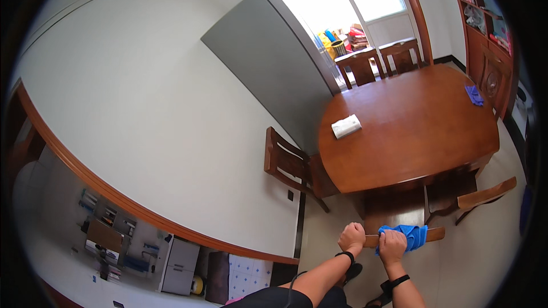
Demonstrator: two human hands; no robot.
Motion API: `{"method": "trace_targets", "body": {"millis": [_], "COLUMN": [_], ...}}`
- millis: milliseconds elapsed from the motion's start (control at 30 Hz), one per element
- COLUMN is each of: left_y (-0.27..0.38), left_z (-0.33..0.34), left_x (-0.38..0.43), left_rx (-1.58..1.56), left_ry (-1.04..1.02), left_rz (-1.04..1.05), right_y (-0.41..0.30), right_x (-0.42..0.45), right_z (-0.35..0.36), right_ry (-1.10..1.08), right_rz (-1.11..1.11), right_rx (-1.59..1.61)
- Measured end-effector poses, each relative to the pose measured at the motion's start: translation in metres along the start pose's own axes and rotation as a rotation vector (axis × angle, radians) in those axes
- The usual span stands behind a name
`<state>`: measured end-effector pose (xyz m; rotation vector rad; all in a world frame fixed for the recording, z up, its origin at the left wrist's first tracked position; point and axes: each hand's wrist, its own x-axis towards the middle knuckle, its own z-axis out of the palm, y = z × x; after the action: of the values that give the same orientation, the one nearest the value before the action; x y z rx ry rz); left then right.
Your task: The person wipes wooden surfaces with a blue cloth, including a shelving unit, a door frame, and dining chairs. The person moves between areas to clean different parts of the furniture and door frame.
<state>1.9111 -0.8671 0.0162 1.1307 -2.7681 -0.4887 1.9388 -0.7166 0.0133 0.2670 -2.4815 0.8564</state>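
My left hand (352,237) grips the left end of the top rail of a wooden chair (436,234), whose seat (396,209) lies partly under the dining table. My right hand (392,246) presses a blue cloth (413,236) onto the same rail, its fingers closed over the cloth. The cloth is folded over the rail and hangs down on both sides of it. Black bands circle both wrists.
The wooden dining table (411,128) bears a white packet (346,126) and a purple cloth (474,95). Another chair (291,160) stands by the wall, one (486,194) at the right. Behind the table are more chairs and a tall grey refrigerator (274,60).
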Motion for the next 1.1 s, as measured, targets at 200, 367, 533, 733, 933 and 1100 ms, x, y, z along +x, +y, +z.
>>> {"method": "trace_targets", "body": {"millis": [200, 367, 533, 733, 933, 1100], "left_y": [-0.016, -0.053, -0.108, -0.166, -0.187, -0.206], "left_z": [0.01, 0.023, -0.02, -0.119, -0.175, -0.217], "left_x": [0.014, 0.044, 0.091, 0.177, 0.237, 0.282], "left_rx": [-0.153, -0.656, -1.138, -1.353, -1.523, -1.568], "left_ry": [-0.234, -0.73, -1.078, -0.895, -1.033, -1.195], "left_rz": [-0.001, 0.343, -0.158, -0.146, -0.021, 0.035], "right_y": [-0.049, -0.106, -0.138, -0.193, -0.262, -0.292], "right_x": [0.03, 0.088, 0.115, 0.115, 0.126, 0.141], "right_z": [0.007, -0.035, -0.071, -0.014, 0.086, 0.155], "right_ry": [0.059, -0.235, -0.047, -0.225, -0.568, -0.805], "right_rz": [0.955, 0.754, 0.528, 0.632, 0.825, 1.006], "right_rx": [1.251, 2.269, 2.08, 2.035, 2.106, 2.191]}}
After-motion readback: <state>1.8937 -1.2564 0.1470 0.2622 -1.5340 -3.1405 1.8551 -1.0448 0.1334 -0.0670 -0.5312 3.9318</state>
